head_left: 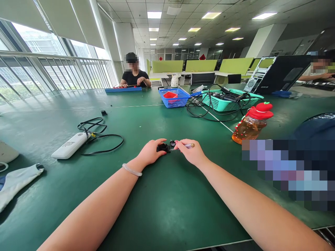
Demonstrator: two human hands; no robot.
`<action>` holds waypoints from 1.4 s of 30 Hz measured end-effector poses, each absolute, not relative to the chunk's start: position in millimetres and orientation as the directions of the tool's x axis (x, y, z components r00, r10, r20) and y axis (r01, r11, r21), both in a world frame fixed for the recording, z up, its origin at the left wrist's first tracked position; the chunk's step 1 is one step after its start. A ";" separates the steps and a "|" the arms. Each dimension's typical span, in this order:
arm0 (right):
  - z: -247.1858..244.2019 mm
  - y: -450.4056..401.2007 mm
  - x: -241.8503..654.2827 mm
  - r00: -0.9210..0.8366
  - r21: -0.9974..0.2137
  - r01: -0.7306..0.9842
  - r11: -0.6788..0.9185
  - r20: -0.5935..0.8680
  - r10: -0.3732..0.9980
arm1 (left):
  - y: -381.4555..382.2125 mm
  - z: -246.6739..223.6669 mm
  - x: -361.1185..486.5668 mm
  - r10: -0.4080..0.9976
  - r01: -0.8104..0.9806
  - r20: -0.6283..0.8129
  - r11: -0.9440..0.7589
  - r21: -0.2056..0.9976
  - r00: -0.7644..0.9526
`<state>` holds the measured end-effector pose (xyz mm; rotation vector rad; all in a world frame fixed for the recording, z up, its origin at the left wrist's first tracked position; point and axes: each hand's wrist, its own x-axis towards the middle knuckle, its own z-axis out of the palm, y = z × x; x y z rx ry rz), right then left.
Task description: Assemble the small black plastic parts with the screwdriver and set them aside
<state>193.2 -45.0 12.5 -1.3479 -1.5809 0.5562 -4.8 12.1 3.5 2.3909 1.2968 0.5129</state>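
Note:
Over the green tabletop, my left hand is closed around a small black plastic part, with thumb and fingers at its sides. My right hand grips a small screwdriver with a pale handle. Its thin metal shaft points left, its tip beside or touching the black part; which of the two I cannot tell. Between my hands, just behind the shaft, is another little black piece; whether it is joined to the part is unclear.
A white power bank with a black cable lies left. At the back are a blue basket, a teal basket of cables and a tilted black monitor. A red-capped bottle stands right. A person sits opposite.

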 end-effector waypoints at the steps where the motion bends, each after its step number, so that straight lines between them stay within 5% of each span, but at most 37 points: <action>1: 13.0 -45.4 193.4 0.037 -0.796 0.519 0.313 0.386 0.922 | 12.5 3.5 -4.7 0.851 0.715 0.135 -0.503 0.485 0.507; 6: 12.6 -46.7 192.6 -0.131 -0.641 0.579 0.504 0.537 0.833 | 12.6 4.5 -4.7 0.844 0.709 0.134 -0.512 0.484 0.519; 13: 9.9 -50.1 187.4 -0.346 -0.526 0.565 0.636 0.548 0.761 | 9.2 6.6 -5.3 0.817 0.703 0.135 -0.556 0.443 0.561; 17: 15.2 -52.6 189.4 -0.230 -0.522 0.552 0.650 0.654 0.720 | 9.1 5.1 -4.7 0.801 0.691 0.162 -0.584 0.427 0.577; 24: 11.7 -47.9 190.4 -0.278 -0.546 0.631 0.552 0.505 0.817 | 8.6 3.1 -5.9 0.737 0.608 0.216 -0.658 0.444 0.640; 35: 13.5 -48.4 190.8 -0.282 -0.597 0.578 0.556 0.493 0.823 | 4.3 8.0 -5.1 0.712 0.559 0.293 -0.690 0.460 0.638; 42: 18.3 -51.6 193.2 0.061 -0.686 0.545 0.482 0.606 0.793 | 8.3 4.7 -6.9 0.762 0.648 0.415 -0.644 0.407 0.497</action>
